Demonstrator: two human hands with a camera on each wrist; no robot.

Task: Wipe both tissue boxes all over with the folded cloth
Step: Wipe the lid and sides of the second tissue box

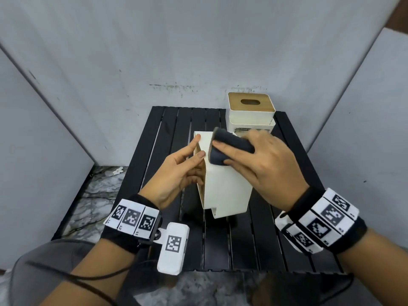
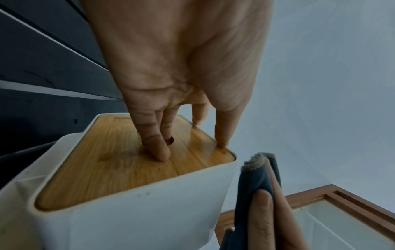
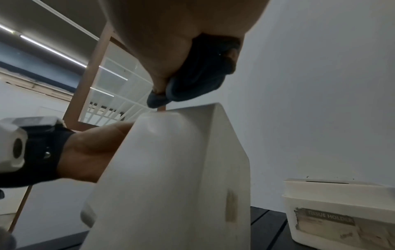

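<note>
A white tissue box point(image 1: 225, 191) with a wooden lid point(image 2: 107, 169) stands tipped on end at the middle of the black slatted table point(image 1: 167, 133), its lid facing left. My left hand point(image 1: 189, 157) grips it, fingers point(image 2: 158, 145) pressed on the lid and thumb on the upper edge. My right hand point(image 1: 240, 155) holds the folded dark grey cloth point(image 1: 231, 144) against the top of the box's upward white side. The cloth point(image 3: 198, 76) sits just above the box point(image 3: 171, 169) in the right wrist view. The second tissue box point(image 1: 251, 113) stands upright behind.
The second box point(image 3: 333, 211), labelled "TISSUE HOLDER", sits at the table's back right corner close behind my right hand. Grey wall panels enclose the table at the back and on both sides. Marble floor shows to the left and in front.
</note>
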